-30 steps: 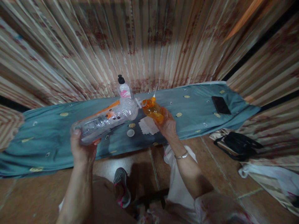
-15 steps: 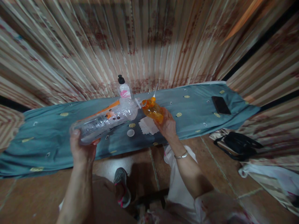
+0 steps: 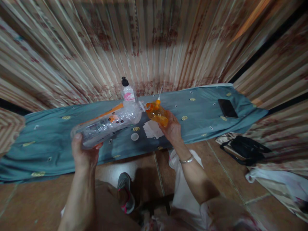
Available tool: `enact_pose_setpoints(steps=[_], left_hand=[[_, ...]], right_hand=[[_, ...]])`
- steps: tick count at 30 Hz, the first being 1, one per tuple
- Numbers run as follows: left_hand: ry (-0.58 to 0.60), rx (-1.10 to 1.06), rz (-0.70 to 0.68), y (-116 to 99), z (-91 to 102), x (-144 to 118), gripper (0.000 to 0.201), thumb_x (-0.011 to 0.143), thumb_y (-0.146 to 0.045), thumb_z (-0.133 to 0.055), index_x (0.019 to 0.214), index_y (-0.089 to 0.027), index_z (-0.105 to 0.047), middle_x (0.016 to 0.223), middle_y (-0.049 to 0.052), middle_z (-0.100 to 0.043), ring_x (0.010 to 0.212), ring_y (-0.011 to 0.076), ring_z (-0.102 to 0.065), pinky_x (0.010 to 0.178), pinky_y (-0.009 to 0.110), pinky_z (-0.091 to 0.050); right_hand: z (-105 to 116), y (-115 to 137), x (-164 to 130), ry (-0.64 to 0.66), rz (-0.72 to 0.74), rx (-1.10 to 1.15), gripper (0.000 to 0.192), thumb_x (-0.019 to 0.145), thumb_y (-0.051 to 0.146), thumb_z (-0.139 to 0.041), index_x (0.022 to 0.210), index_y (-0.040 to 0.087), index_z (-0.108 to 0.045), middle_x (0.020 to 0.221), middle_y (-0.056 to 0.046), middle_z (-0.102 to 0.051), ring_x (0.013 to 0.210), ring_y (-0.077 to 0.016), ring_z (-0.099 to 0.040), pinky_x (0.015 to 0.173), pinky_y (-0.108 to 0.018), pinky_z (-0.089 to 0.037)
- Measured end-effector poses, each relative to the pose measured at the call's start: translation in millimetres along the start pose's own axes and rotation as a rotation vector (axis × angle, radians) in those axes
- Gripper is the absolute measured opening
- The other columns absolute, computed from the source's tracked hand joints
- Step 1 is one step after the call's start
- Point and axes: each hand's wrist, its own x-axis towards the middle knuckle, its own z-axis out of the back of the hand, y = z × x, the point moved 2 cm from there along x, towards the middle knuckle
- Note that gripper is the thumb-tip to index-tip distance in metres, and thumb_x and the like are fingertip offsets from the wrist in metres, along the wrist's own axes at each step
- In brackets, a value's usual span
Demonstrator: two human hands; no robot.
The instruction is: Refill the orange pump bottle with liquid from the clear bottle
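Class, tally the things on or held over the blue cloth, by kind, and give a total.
Bottles: 3 (clear bottle in left hand, orange bottle in right hand, pump bottle)
Bottle caps: 1 (white cap)
Phones: 1 (black phone)
Total: 5

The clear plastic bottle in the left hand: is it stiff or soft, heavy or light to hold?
The clear plastic bottle looks thin-walled and crinkled, so it would probably dent under a squeeze. It seems mostly empty, so likely light. The left hand grips only its base while it tilts toward the orange bottle, so it may wobble.
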Motion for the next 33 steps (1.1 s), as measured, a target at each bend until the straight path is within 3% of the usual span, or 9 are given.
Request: enact_pose_setpoints(steps=[26,33], left_hand=[[-0.006,0.042,-0.031,2.5,2.9,2.0,0.054,0.053,-0.056,-0.085,0.089,-0.019,-0.069,0.084,0.005,-0.069,0.056,0.0124,-0.052,0.032,0.017,-0.021],[0.007,0.044,-0.026,2.8,3.0,1.2,0.055,0.055,-0.057,-0.084,0.091,-0.018,-0.071,0.087,0.006,-0.07,0.055,0.0112,-0.051,0.034,0.017,-0.019]], right_hand=[[1.2,3.3,1.1,0.021,-0.03,-0.014,0.06,0.09,0.029,-0.067,0.141,0.007,-0.046,0.133,-0.025,-0.065,0.123,-0.0319,-0.064,0.105,-0.05,-0.055],[0.9,2.0,0.5,-0.024,0.005,-0.014,0.059,0.09,0.033,-0.066,0.14,0.009,-0.047,0.13,-0.023,-0.068,0.119,-0.0316,-0.067,0.101,-0.049,-0.058]])
